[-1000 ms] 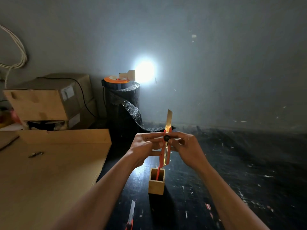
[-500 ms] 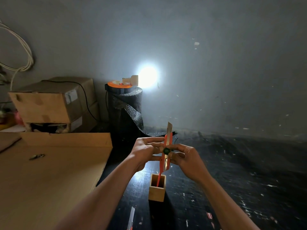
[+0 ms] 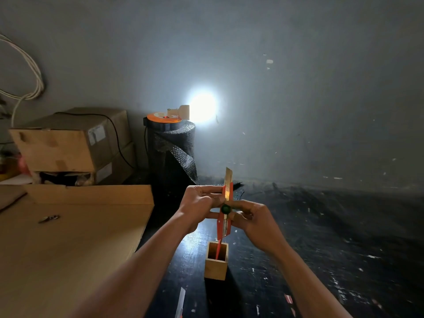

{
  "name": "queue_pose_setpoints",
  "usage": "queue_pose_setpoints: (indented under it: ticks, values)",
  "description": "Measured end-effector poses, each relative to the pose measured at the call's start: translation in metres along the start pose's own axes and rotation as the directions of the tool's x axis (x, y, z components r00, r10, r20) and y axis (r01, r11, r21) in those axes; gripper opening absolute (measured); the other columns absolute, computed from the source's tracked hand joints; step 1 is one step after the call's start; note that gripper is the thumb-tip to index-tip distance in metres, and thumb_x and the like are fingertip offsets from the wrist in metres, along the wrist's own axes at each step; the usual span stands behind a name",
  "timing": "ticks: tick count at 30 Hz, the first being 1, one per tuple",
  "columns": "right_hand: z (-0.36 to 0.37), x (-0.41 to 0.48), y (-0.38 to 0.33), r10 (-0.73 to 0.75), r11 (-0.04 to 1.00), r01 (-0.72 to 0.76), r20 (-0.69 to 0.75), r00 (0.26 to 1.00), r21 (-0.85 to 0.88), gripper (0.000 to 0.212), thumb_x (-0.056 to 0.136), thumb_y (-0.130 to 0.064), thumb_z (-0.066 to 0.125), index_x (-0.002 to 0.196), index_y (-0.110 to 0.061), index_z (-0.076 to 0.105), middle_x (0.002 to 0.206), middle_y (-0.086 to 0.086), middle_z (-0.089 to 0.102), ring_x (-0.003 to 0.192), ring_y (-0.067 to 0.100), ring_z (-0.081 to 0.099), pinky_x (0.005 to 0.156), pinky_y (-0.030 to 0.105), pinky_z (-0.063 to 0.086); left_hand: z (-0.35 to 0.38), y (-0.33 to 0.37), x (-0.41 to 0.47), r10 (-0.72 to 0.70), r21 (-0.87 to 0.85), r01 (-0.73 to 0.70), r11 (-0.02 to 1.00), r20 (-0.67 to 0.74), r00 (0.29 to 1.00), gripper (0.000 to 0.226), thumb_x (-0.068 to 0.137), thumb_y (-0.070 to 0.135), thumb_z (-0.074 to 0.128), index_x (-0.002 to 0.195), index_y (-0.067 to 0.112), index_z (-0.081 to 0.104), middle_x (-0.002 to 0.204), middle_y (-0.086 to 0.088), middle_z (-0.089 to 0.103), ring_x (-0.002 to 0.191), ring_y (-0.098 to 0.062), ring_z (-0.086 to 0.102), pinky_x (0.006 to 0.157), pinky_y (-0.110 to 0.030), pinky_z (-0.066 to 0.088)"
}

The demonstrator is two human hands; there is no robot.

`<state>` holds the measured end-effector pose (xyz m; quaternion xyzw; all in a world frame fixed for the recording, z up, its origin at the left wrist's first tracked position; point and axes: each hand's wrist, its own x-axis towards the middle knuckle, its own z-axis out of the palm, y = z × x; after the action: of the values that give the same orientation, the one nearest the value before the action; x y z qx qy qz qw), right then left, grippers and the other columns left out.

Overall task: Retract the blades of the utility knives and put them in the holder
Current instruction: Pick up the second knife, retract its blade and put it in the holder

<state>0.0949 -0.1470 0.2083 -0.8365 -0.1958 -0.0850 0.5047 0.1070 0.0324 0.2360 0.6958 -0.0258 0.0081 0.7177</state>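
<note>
I hold a red utility knife (image 3: pixel 226 216) upright between both hands, its blade (image 3: pixel 228 180) sticking out above the top. My left hand (image 3: pixel 197 203) grips the upper body from the left. My right hand (image 3: pixel 254 216) holds the lower body, with fingers at the dark round knob (image 3: pixel 226 209). Below the knife stands a small square wooden holder (image 3: pixel 216 267) with another red knife (image 3: pixel 218 249) in it. A third knife (image 3: pixel 180 301), blade out, lies on the dark table at the bottom edge.
A large cardboard sheet (image 3: pixel 68 237) covers the left side, with a small metal item (image 3: pixel 48 218) on it. Cardboard boxes (image 3: pixel 73 143) and a black bubble-wrap roll (image 3: pixel 172 152) with a lamp on top stand at the back. The dark table (image 3: pixel 332 237) stretches to the right.
The blade sticks out less above the handle than one second ago. My right fingers and the dark knob have slid down the knife body. Both hands stay on the knife.
</note>
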Motion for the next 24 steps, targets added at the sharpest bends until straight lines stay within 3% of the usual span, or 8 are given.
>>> queue_pose_setpoints:
  ticks: [2,5,11,14,16,19,21,24]
  values:
    - [0.002,-0.003,-0.001,0.011,1.0,-0.011,0.001,1.0,-0.011,0.021,0.092,-0.018,0.071,0.109,-0.03,0.075,0.1,-0.016,0.076,0.09,0.003,0.074,0.081,0.017,0.059,0.001,0.0,-0.001,-0.001,-0.011,0.001,1.0,-0.019,1.0,0.024,0.087,-0.01,0.071,0.1,0.008,0.081,0.084,-0.008,0.083,0.071,-0.021,0.081,0.057,-0.029,0.063]
    - [0.007,-0.011,-0.002,0.024,0.999,-0.023,0.03,0.999,-0.023,0.02,0.09,-0.021,0.074,0.099,-0.038,0.072,0.093,-0.026,0.073,0.087,-0.004,0.072,0.074,0.008,0.054,-0.001,-0.002,0.003,-0.011,-0.046,0.009,0.999,-0.049,0.999,0.024,0.088,-0.01,0.07,0.104,0.006,0.08,0.085,-0.014,0.083,0.07,-0.026,0.08,0.059,-0.037,0.066]
    - [0.013,-0.02,-0.005,0.045,0.999,-0.046,-0.016,0.999,-0.023,0.035,0.092,-0.014,0.071,0.1,-0.049,0.066,0.087,-0.039,0.068,0.089,-0.014,0.068,0.07,0.003,0.05,0.001,0.003,0.003,0.031,-0.011,-0.032,0.999,-0.042,0.999,0.024,0.089,-0.009,0.07,0.105,0.006,0.08,0.083,-0.009,0.083,0.071,-0.026,0.081,0.061,-0.039,0.066]
    - [0.013,-0.02,-0.01,0.005,0.996,-0.009,-0.046,0.999,-0.092,0.046,0.093,-0.016,0.069,0.097,-0.06,0.058,0.092,-0.044,0.062,0.09,-0.022,0.062,0.069,0.001,0.047,0.001,0.007,0.008,0.034,-0.024,-0.035,0.999,-0.042,0.999,0.026,0.089,-0.008,0.071,0.111,0.004,0.078,0.092,-0.015,0.082,0.077,-0.03,0.081,0.067,-0.044,0.067]
    - [0.013,-0.018,-0.011,-0.005,0.994,-0.002,-0.057,0.998,-0.11,0.043,0.093,-0.017,0.069,0.095,-0.058,0.057,0.095,-0.04,0.061,0.089,-0.022,0.061,0.069,0.002,0.047,0.002,0.011,0.01,0.035,-0.031,-0.036,0.999,-0.025,0.999,0.027,0.088,-0.007,0.072,0.112,0.005,0.079,0.098,-0.016,0.082,0.081,-0.03,0.081,0.069,-0.045,0.067]
    - [0.013,-0.016,-0.019,0.029,0.997,-0.036,-0.105,0.994,-0.067,0.02,0.088,-0.033,0.072,0.097,-0.043,0.057,0.092,-0.037,0.061,0.081,-0.017,0.063,0.071,0.006,0.046,0.004,0.017,0.01,0.052,-0.034,-0.052,0.998,0.004,0.999,0.027,0.089,-0.006,0.072,0.111,0.007,0.079,0.1,-0.014,0.082,0.082,-0.029,0.081,0.068,-0.044,0.067]
    - [0.013,-0.016,-0.023,0.028,0.999,-0.033,-0.137,0.99,-0.036,0.025,0.083,-0.041,0.072,0.101,-0.036,0.056,0.089,-0.039,0.06,0.079,-0.019,0.063,0.066,0.004,0.046,0.006,0.019,0.01,0.063,-0.04,-0.063,0.997,0.006,0.998,0.027,0.09,-0.006,0.071,0.112,0.007,0.079,0.099,-0.013,0.083,0.08,-0.027,0.081,0.066,-0.041,0.067]
    - [0.012,-0.019,-0.025,0.013,0.999,-0.018,-0.109,0.994,-0.038,0.029,0.089,-0.03,0.072,0.104,-0.046,0.053,0.092,-0.044,0.054,0.078,-0.024,0.059,0.059,-0.002,0.044,0.006,0.021,0.009,0.078,-0.055,-0.077,0.995,0.004,0.997,0.027,0.09,-0.007,0.07,0.111,0.007,0.079,0.094,-0.01,0.083,0.076,-0.025,0.081,0.064,-0.04,0.067]
